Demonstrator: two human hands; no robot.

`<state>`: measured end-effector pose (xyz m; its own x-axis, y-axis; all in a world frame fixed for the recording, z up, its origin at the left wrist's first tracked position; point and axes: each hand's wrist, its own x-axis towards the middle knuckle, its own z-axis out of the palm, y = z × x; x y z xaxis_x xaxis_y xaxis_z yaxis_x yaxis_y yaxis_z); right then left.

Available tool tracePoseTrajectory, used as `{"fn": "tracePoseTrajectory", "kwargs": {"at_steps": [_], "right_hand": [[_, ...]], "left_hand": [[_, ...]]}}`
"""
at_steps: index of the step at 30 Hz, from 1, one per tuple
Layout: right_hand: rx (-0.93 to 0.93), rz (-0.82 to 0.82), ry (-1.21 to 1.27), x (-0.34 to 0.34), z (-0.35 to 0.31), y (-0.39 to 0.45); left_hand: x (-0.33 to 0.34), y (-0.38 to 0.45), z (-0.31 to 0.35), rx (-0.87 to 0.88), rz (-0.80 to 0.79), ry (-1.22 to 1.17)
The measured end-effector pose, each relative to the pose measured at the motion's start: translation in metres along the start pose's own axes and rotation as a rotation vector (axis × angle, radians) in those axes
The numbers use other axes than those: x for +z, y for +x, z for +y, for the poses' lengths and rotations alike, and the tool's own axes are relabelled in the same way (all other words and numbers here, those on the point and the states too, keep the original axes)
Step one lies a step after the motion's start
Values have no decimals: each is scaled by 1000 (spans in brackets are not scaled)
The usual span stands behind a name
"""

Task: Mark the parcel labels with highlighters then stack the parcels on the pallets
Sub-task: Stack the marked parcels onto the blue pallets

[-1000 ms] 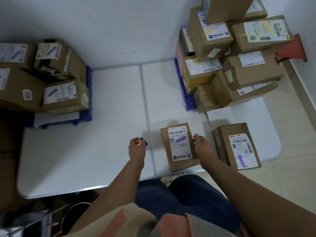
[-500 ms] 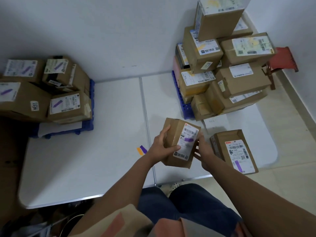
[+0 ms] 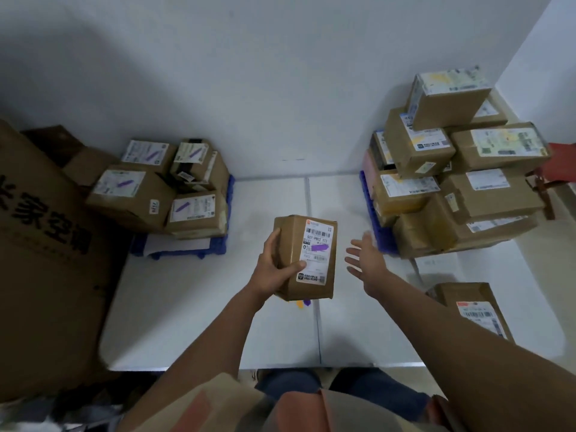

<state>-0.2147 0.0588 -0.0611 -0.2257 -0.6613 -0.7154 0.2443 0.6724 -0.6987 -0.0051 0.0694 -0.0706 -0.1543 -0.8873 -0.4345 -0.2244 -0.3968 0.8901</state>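
The parcel [image 3: 304,257], a brown cardboard box, is held up above the white table [image 3: 193,307], its white shipping label [image 3: 316,251] facing the camera with a purple highlighter stroke across the middle. The left hand [image 3: 274,266] grips it along its left side, thumb curled over the lower label edge and fingers wrapped round the far face. The right hand [image 3: 364,257] is just beside the box but apart from it, fingers spread and straight, holding nothing. Directly under the parcel, the tips of two highlighters [image 3: 303,304], one orange and one purple, lie on the table next to its centre seam. To the far left a blue pallet [image 3: 187,244] carries a low stack of parcels [image 3: 162,185] with purple-marked labels. To the far right a second blue pallet [image 3: 378,232] bears a taller pile of boxes [image 3: 452,169], some labels marked yellow. Another parcel [image 3: 473,310] sits at the table's right edge. A large printed carton [image 3: 46,260] stands at the left.
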Motion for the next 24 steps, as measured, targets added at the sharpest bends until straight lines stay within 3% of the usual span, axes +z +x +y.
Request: {"fn": "tracePoseTrajectory", "kwargs": {"at_steps": [10, 15, 18, 24], "right_hand": [[-8, -113, -58, 90, -21, -6], [-12, -148, -43, 128, -32, -1], [-20, -159, -42, 155, -39, 3], [-25, -159, -49, 202, -52, 9]], "left_hand": [[-83, 0, -5, -34, 120, -108], [-134, 10, -9, -186, 254, -527], [-162, 25, -13, -217, 221, -761], [-189, 57, -8, -246, 353, -945]]}}
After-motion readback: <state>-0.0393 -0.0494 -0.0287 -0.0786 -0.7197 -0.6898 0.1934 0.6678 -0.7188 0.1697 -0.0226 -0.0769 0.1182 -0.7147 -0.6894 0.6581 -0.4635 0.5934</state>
